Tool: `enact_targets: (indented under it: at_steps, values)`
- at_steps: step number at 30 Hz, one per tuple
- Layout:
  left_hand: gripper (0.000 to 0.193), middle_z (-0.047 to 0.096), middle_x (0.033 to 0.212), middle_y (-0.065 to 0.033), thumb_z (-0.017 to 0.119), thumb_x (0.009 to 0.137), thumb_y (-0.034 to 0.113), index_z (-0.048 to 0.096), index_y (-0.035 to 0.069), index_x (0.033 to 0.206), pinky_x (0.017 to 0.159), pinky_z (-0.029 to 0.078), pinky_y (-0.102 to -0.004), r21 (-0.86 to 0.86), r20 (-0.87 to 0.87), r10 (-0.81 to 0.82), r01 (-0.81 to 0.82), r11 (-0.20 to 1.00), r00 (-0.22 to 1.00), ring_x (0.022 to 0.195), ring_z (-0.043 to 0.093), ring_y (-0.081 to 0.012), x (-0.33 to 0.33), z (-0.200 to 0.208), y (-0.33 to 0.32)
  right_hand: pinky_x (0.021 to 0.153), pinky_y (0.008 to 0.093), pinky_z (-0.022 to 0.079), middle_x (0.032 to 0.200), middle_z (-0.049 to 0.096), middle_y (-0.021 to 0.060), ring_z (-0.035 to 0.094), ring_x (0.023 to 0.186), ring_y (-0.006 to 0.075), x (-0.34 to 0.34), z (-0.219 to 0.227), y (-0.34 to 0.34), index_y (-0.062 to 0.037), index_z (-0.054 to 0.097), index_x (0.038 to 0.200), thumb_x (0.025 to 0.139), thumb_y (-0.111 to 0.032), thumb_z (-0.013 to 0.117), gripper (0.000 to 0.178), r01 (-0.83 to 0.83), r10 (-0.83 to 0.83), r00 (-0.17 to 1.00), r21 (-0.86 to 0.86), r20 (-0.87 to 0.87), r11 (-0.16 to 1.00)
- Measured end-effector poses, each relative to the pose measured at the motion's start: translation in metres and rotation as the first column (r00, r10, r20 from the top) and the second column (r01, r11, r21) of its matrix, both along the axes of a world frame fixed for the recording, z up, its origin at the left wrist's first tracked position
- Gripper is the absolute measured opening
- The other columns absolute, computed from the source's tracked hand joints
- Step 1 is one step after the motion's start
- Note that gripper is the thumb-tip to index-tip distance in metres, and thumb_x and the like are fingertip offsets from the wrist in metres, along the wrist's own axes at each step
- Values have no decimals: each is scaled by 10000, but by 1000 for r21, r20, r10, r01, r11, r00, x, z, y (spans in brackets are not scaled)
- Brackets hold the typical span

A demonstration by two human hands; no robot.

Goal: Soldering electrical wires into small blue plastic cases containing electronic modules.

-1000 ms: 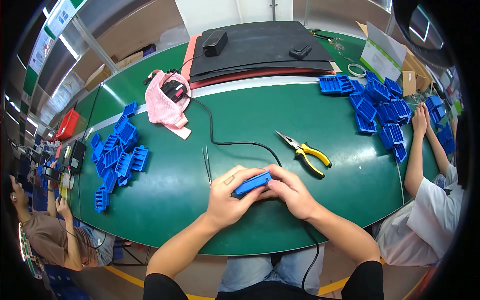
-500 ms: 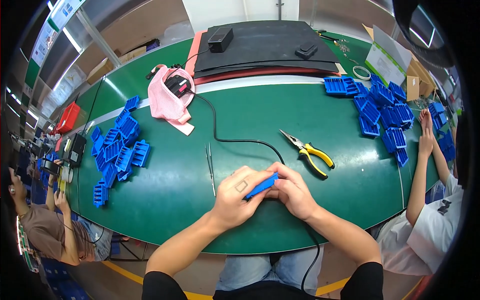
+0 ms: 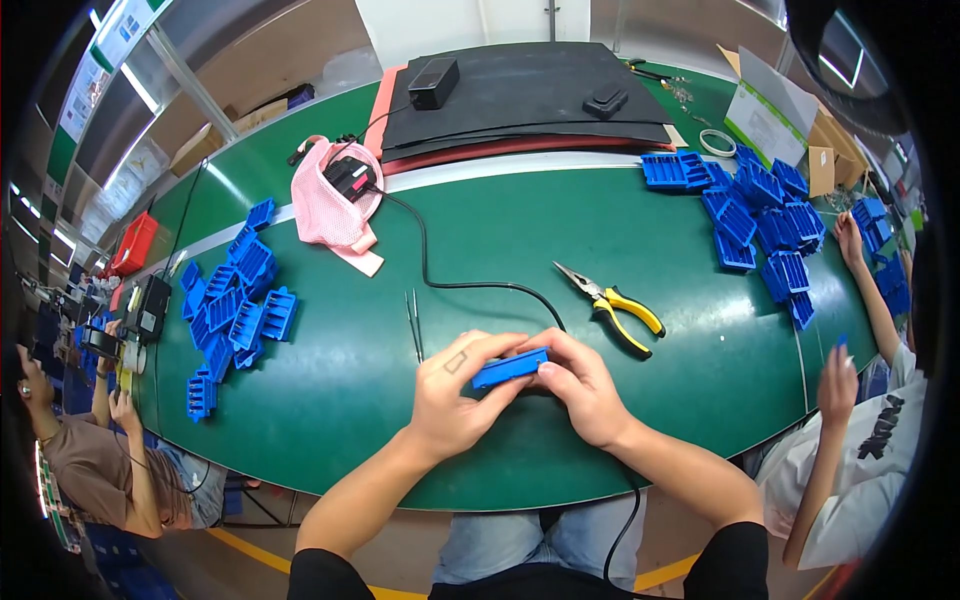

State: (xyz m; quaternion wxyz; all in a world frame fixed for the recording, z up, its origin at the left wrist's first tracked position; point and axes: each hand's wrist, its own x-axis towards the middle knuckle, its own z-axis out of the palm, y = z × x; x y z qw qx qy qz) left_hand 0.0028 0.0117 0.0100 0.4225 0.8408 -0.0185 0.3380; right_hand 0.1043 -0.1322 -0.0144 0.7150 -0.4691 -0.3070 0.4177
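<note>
A slim blue plastic part (image 3: 510,369) is held over the green table near its front edge. My left hand (image 3: 455,395) is closed on its left end, thumb along the near side. Around its right end my right hand (image 3: 583,391) is closed, with the thumb pressed at the corner. The fingers hide the far side of the part. Metal tweezers (image 3: 414,327) lie just beyond my left hand. Long-nose pliers (image 3: 613,308) with yellow and black handles rest beyond my right hand. A black cable (image 3: 470,284) runs behind both hands.
Slotted blue plastic parts are heaped at the left (image 3: 232,300) and at the right (image 3: 768,215). A pink mesh cloth (image 3: 330,205) lies far left. Black sheets (image 3: 520,100) carry a black power adapter (image 3: 435,83). Co-workers sit at both sides.
The blue part has been turned from a steep slant to nearly level and moved slightly left, still between both hands. The right-hand co-worker's hands have moved apart.
</note>
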Motion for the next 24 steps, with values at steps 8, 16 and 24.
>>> enact_targets:
  at_steps: [8, 16, 24]
  values:
    - [322, 635, 966, -105, 777, 707, -43, 649, 5, 999, 756, 508, -289, -206, -96, -21, 1, 979, 995, 882, 626, -181, -2, -5, 2, 954, 311, 463, 1132, 570, 89, 571, 1061, 151, -1, -1, -3, 17, 549, 1170, 950, -81, 539, 242, 85, -89, 991, 46, 97, 995]
    - [272, 638, 972, -103, 781, 705, 7, 663, 19, 949, 791, 496, -330, -149, -105, -51, 35, 988, 993, 901, 628, -233, 0, -2, 4, 892, 308, 503, 1151, 530, 74, 560, 1025, 147, 5, -1, -3, -2, 538, 1166, 923, -81, 586, 260, 74, -85, 971, 58, 225, 996]
    - [377, 630, 1032, -77, 770, 785, 26, 595, -18, 1116, 842, 502, -282, -614, -215, -196, 23, 789, 957, 946, 617, -137, -7, -1, 4, 624, 337, 460, 835, 601, 135, 597, 700, 222, 6, 10, -6, 8, 538, 1009, 892, -174, 684, 261, 60, -20, 809, -49, 587, 997]
